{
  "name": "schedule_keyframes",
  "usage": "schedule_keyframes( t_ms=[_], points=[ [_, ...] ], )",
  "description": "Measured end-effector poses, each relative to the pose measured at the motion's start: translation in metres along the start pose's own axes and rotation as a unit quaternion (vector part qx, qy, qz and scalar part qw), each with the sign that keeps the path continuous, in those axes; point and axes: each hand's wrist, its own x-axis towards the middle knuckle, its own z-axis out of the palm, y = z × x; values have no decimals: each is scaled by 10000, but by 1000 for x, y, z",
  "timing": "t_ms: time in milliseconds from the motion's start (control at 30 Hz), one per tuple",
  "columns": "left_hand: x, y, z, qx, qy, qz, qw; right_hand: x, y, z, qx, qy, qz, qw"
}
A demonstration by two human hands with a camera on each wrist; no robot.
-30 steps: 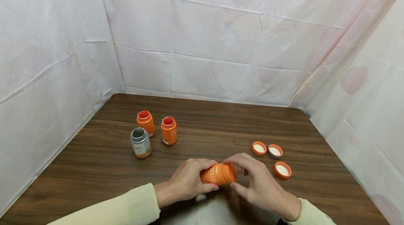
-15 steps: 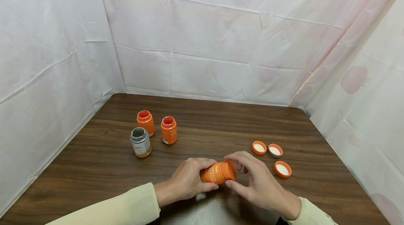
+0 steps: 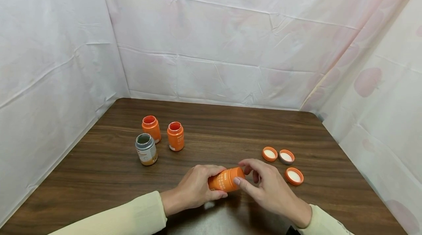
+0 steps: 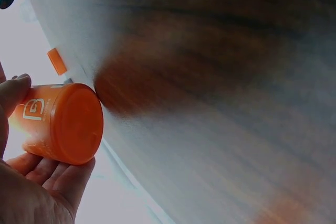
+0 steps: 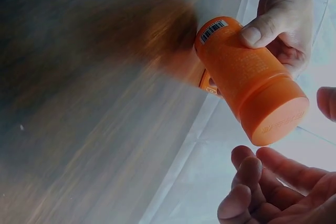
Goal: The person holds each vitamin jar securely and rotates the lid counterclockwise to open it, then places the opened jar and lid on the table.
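Observation:
My left hand (image 3: 196, 187) grips an orange plastic bottle (image 3: 221, 181) by its lower half, tipped on its side close over the table. Its orange screw lid (image 5: 278, 114) is on and points to the right. In the left wrist view the bottle's base (image 4: 77, 124) faces the camera, between thumb and fingers. My right hand (image 3: 271, 189) is at the lid with loosely bent fingers. The right wrist view has those fingertips (image 5: 262, 153) right at the lid's edge, while the thumb (image 5: 326, 103) stands apart from it.
Two open orange bottles (image 3: 176, 138) (image 3: 151, 130) and an open grey bottle (image 3: 147, 150) stand upright at the left of the dark wooden table (image 3: 224, 129). Three loose lids (image 3: 269, 154) (image 3: 286, 157) (image 3: 294, 176) lie inside-up on the right. White sheets (image 3: 204, 37) surround the table.
My right thumb has shifted from the lid's lower edge up in front of it, and the right fingers have slid along its rim. The left hand keeps its grip on the bottle.

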Motion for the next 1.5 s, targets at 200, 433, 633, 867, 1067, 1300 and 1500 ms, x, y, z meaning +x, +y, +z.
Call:
schedule_keyframes(
  t_ms=[200,433,633,867,1067,1300,1500],
  points=[
    [0,1,0,-13,-13,-22,10000,1,-2,0,17,-244,333,9991],
    [0,0,1,-16,-55,-16,10000,1,-2,0,153,-330,272,9990],
    [0,0,1,0,-61,6,10000,-1,1,0,196,-268,113,9994],
    [-1,1,0,-8,-57,15,10000,-1,3,-1,227,-169,-399,9988],
    [-2,1,-1,-8,-49,16,10000,-2,3,-2,296,-49,-1014,9944],
    [-2,1,-1,44,4,46,10000,0,4,-4,465,-150,-1357,9895],
    [-2,1,-1,68,3,8,10000,-1,4,-3,578,-226,-1489,9869]
  ],
)
